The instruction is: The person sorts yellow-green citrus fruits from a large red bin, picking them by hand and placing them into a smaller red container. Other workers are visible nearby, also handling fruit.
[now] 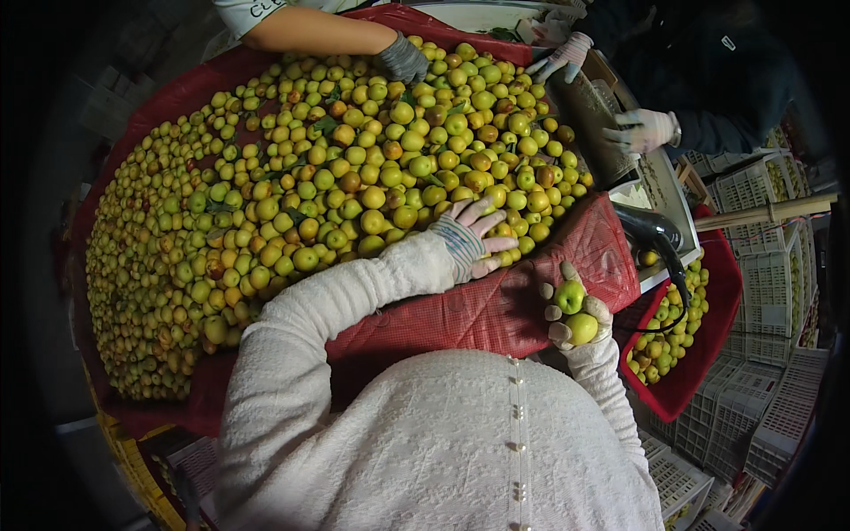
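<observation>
A deep heap of yellow-green jujube-like fruits (pixel 319 179), some with brown patches, covers the table before me. My left hand (pixel 473 232), in a pale glove with a striped cuff, rests palm down on the heap's near edge with its fingers spread. It holds no fruit that I can see. My right hand (pixel 594 315), gloved and palm up, is beyond the red cloth rim. Its fingers curl around two fruits, a greener one (pixel 569 296) and a yellower one (pixel 582 329) just below it.
Red cloth (pixel 458 318) edges the table. Across it reaches a co-worker's grey-gloved hand (pixel 404 60); another person's gloved hands (pixel 641 131) are at the right. A black device (pixel 647 226) trails a cable near a red-lined container (pixel 720 345) of fruits. White plastic crates (pixel 757 285) are stacked at right.
</observation>
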{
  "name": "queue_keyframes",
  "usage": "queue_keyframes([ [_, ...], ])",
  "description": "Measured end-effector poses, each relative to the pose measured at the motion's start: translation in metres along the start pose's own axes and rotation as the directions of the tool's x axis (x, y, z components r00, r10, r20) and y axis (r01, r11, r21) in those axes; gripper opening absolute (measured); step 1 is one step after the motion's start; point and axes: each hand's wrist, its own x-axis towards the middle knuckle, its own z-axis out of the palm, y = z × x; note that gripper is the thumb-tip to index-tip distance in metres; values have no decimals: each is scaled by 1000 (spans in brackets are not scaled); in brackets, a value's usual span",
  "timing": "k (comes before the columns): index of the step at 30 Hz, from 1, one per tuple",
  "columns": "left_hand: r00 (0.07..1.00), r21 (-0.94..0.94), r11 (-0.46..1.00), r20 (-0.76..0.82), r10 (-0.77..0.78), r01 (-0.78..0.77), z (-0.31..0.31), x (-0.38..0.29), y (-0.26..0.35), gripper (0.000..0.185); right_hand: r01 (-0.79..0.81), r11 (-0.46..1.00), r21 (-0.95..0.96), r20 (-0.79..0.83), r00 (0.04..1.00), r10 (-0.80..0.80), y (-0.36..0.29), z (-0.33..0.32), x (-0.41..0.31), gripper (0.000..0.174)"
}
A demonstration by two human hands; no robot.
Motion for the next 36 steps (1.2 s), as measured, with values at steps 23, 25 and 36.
queue_keyframes([
  [23, 762, 187, 740, -96, -640, 646, -95, -19, -149, 66, 63, 998, -31, 23, 998, -62, 3, -1, -10, 67],
  [25, 846, 157, 833, -48, -531, 531, -92, -58, -119, 73, 52, 998, -33, 41, 998, -51, 4, 2, -7, 65],
  [36, 870, 89, 879, 124, -477, 469, -50, -76, -65, 67, -98, 994, -45, -45, 994, 96, 0, 8, 3, 64],
])
